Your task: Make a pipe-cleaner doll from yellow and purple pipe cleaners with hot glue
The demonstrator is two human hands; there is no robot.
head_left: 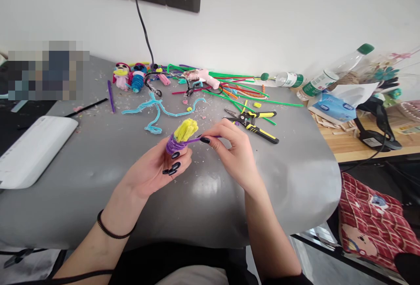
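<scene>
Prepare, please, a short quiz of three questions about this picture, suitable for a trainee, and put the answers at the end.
1. Multiple choice: what does the right hand pinch?
A) a straight green fuzzy strip
B) a thin purple strip
C) a white paper tissue

2. True or false: the metal pliers with yellow-and-black handles are held in the left hand.

3. Open: what does the left hand grip?

Key:
1. B
2. False: the pliers lie on the smooth grey table.
3. A bundle of yellow fuzzy strips, with purple wrapping around it below the yellow top.
</scene>
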